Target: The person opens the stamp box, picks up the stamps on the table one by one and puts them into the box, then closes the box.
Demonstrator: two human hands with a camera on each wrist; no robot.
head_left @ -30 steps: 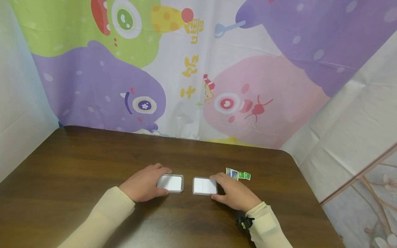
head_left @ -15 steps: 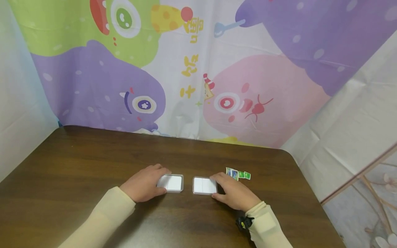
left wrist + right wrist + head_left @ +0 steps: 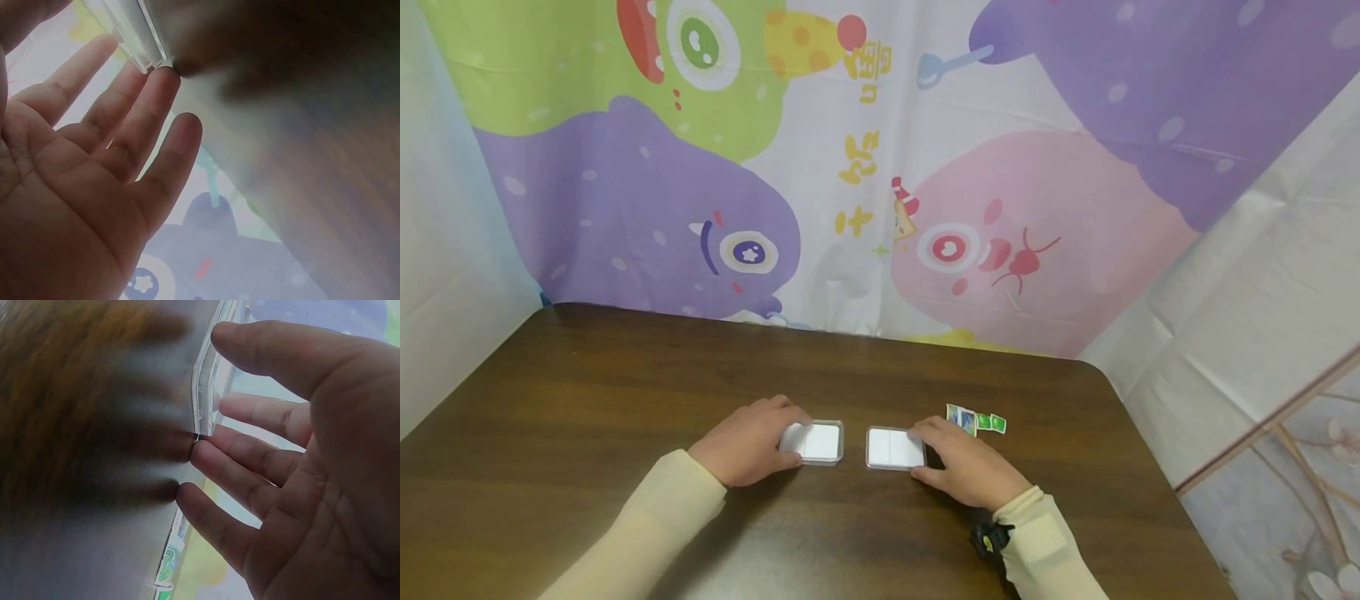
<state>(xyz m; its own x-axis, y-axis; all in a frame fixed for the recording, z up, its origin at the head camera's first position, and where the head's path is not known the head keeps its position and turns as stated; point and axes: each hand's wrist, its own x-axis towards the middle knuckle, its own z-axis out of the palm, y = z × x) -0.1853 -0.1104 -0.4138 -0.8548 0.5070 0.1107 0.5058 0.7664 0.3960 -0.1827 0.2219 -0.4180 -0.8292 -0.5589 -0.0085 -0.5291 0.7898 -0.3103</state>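
Two flat, clear plastic cases with white contents lie side by side on the table, a small gap apart. My left hand [image 3: 751,442] holds the left case [image 3: 823,442] by its outer end, thumb at the near edge and fingers at the far edge. Likewise, my right hand [image 3: 967,463] grips the right case [image 3: 891,449] at its outer end. In the left wrist view a corner of the clear case [image 3: 139,34] meets the fingertips. The right wrist view has the thumb and fingers against the case's edge [image 3: 205,381]; the outer fingers touch the tabletop.
Several small stamp-like paper pieces [image 3: 964,420], blue and green, lie on the brown wooden table [image 3: 647,375] just beyond my right hand. A cartoon-printed curtain [image 3: 850,275] hangs along the table's back edge. A dark band [image 3: 991,540] circles the right wrist.
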